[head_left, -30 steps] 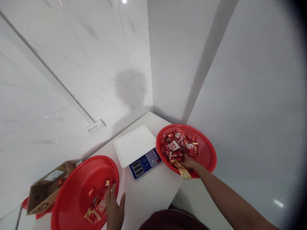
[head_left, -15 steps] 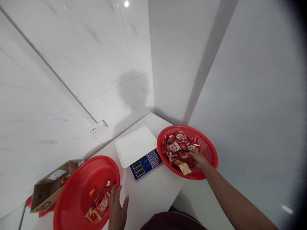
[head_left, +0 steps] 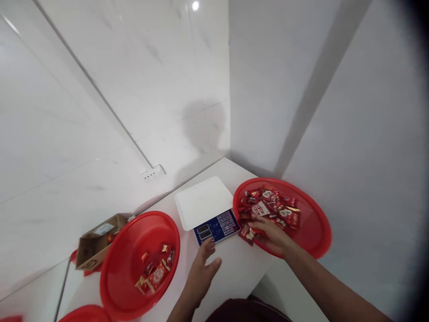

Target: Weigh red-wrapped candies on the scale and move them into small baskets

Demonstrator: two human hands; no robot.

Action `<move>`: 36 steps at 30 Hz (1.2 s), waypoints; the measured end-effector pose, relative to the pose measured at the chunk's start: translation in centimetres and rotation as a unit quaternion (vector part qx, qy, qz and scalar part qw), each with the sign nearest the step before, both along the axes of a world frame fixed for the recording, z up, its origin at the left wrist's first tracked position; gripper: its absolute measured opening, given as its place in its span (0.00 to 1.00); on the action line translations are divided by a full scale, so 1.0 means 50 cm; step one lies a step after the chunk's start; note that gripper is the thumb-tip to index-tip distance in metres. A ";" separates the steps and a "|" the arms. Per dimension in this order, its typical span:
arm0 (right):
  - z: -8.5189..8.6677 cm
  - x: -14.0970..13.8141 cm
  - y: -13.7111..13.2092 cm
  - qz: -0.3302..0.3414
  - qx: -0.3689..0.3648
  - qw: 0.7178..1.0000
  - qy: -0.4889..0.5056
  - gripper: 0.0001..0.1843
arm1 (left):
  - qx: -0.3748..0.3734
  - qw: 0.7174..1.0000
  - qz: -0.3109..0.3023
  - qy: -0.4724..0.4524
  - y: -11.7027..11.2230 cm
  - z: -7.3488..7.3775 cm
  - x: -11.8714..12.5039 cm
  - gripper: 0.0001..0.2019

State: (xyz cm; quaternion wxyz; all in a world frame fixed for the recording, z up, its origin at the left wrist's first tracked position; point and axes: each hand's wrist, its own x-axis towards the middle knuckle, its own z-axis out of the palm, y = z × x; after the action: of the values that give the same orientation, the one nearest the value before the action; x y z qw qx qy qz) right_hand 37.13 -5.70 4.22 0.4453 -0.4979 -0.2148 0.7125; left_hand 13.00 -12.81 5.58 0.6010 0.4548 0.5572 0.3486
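Observation:
My right hand (head_left: 274, 237) is at the near left rim of the right red basket (head_left: 317, 223), fingers closed on a red-wrapped candy packet (head_left: 247, 234) that sticks out over the rim. More red and gold wrapped candies (head_left: 290, 217) lie heaped inside that basket. Over the white table, just in front of the digital scale (head_left: 204, 203), my left hand (head_left: 201, 273) is open with its fingers apart and nothing in it. To its left stands the other red basket (head_left: 122, 264), holding several wrapped candies (head_left: 158, 275).
An open cardboard box (head_left: 95, 243) stands behind the left basket. Part of another red basket (head_left: 85, 314) shows at the bottom edge. White walls meet in a corner behind the table (head_left: 231, 264), with a power socket (head_left: 153, 173) on the left wall.
My right hand has moved from the heap to the basket's near left rim with a candy packet. My left hand has moved right, away from the left basket. The view has shifted left.

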 end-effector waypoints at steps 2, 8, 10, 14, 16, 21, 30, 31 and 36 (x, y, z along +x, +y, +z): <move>0.014 -0.069 -0.029 0.122 0.024 0.992 0.011 0.13 | -0.059 0.989 -0.009 -0.135 0.009 0.025 0.028 0.32; 0.013 -0.176 -0.070 0.243 0.144 0.955 -0.092 0.12 | -0.184 0.931 0.068 -0.309 0.021 0.024 0.033 0.22; 0.008 -0.182 -0.067 0.228 0.141 0.958 -0.103 0.16 | -0.195 0.916 0.113 -0.333 0.019 0.017 0.025 0.21; 0.006 -0.183 -0.058 0.189 0.146 0.962 -0.131 0.20 | -0.207 0.894 0.146 -0.371 0.013 0.005 0.015 0.21; 0.009 -0.186 -0.056 0.184 0.161 0.959 -0.141 0.21 | -0.212 0.889 0.165 -0.370 0.013 0.002 0.014 0.20; 0.012 -0.201 -0.050 0.182 0.130 0.969 -0.107 0.21 | -0.214 0.880 0.218 -0.364 0.017 0.002 0.011 0.17; -0.015 -0.218 -0.026 0.172 0.097 0.978 -0.059 0.27 | -0.191 0.889 0.244 -0.337 0.015 0.004 -0.003 0.16; -0.017 -0.219 -0.024 0.176 0.093 0.979 -0.053 0.27 | -0.190 0.892 0.243 -0.330 0.013 0.002 -0.006 0.16; -0.035 -0.220 -0.021 0.186 0.073 0.979 -0.039 0.24 | -0.191 0.902 0.246 -0.300 -0.001 -0.013 -0.024 0.18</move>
State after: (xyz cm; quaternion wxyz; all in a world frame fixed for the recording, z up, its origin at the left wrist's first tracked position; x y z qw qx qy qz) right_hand 26.14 -6.75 2.46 0.3315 -0.4428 -0.3723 0.7452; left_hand 11.80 -12.88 4.93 0.7100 0.0541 0.5009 0.4921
